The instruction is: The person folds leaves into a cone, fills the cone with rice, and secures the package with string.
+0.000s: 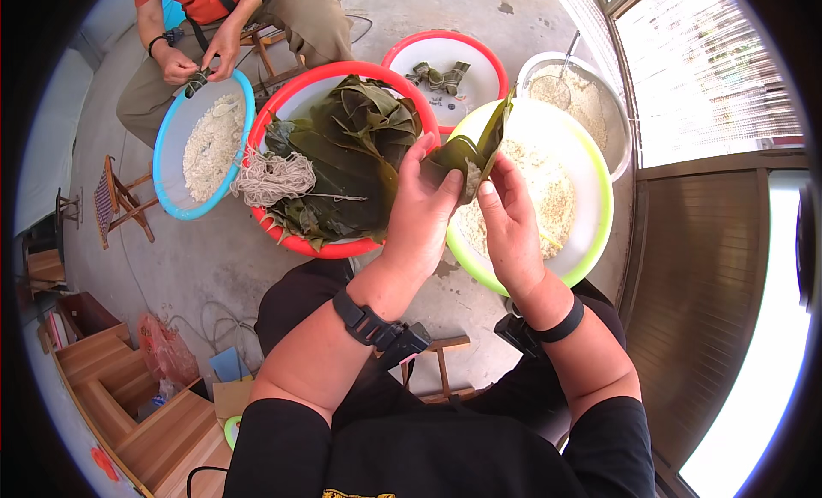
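Between both hands is a folded green leaf wrap (478, 152) with pale rice showing inside. My left hand (425, 199) grips its left side, thumb on the leaf. My right hand (510, 206) pinches its right side with thumb and fingers. The wrap is over the near left rim of a green-rimmed basin (603, 222) holding rice grains (552, 199). To the left, a red-rimmed basin (257, 128) holds large dark leaves (347, 151), with a bundle of pale string (276, 177) at its left edge.
Another person (218, 48) holds a tied leaf parcel (196, 82) above a blue-rimmed basin (244, 90) of rice. Tied parcels (443, 78) lie in a farther red-rimmed basin (494, 61). A metal basin (620, 125) holds rice and a strainer (552, 90). A wooden folding stool (122, 199) stands left.
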### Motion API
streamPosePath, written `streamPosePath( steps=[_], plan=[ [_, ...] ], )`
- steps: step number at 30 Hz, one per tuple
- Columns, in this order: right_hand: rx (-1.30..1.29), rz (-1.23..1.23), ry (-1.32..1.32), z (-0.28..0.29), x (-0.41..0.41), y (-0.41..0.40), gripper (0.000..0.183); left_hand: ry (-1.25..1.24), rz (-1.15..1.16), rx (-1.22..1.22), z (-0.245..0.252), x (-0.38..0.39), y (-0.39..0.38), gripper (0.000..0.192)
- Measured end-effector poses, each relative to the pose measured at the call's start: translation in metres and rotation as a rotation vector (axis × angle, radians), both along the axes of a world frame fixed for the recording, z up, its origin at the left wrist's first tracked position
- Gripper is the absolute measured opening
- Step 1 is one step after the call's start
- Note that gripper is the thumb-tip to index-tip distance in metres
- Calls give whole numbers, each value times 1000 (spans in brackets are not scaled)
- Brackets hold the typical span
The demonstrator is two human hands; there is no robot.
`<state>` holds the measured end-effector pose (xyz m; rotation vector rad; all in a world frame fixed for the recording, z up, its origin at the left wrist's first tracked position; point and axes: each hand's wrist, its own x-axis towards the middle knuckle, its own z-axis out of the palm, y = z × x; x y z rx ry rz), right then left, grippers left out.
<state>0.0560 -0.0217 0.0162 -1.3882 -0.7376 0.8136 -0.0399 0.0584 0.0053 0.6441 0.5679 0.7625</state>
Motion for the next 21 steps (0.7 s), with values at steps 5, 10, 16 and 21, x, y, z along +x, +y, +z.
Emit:
streamPosePath(
  steps=[5, 10, 16, 21],
  plan=[
    [34, 8, -6, -1, 0, 0, 50, -36, 10, 17, -3, -1, 0, 63],
    [33, 7, -8, -2, 0, -1, 49, -48, 29, 24, -3, 0, -1, 66],
    [-3, 67, -12, 6, -1, 1, 46, -6, -28, 116, -2, -2, 2, 64],
    [-59, 126, -29, 5, 9, 1, 43, 78, -25, 189, 3, -1, 1, 66]
  ],
)
